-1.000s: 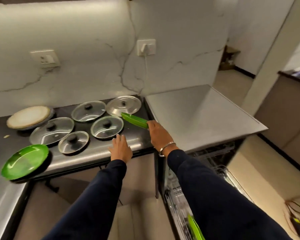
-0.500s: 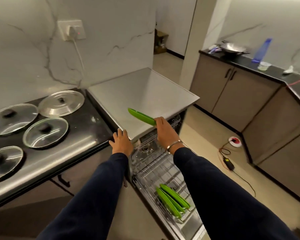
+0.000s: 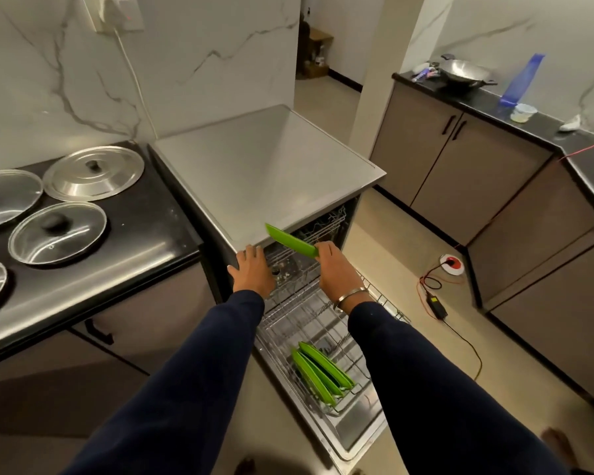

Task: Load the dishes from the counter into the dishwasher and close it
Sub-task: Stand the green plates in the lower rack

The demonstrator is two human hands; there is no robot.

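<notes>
My right hand (image 3: 335,269) grips a green plate (image 3: 288,240) by its rim, edge-on, above the open dishwasher (image 3: 343,437). My left hand (image 3: 252,270) rests flat with straight fingers on the front corner of the steel dishwasher top (image 3: 264,166). The lower wire rack (image 3: 288,323) is pulled out, and three green plates (image 3: 319,373) stand upright in its front part. Several pot lids lie on the black counter (image 3: 172,231) to the left, among them a steel lid (image 3: 93,173) and a glass lid (image 3: 57,233).
Cabinets with a wok (image 3: 463,73), a blue bottle (image 3: 522,78) and a small cup (image 3: 523,112) stand at the right. A red cable and a black adapter (image 3: 438,305) lie on the floor right of the dishwasher door. A wall socket (image 3: 117,13) has a white cord plugged in.
My view and both hands have swung right from the counter to the dishwasher. My right hand has carried the green plate over the open rack; my left hand has shifted onto the dishwasher's top corner.
</notes>
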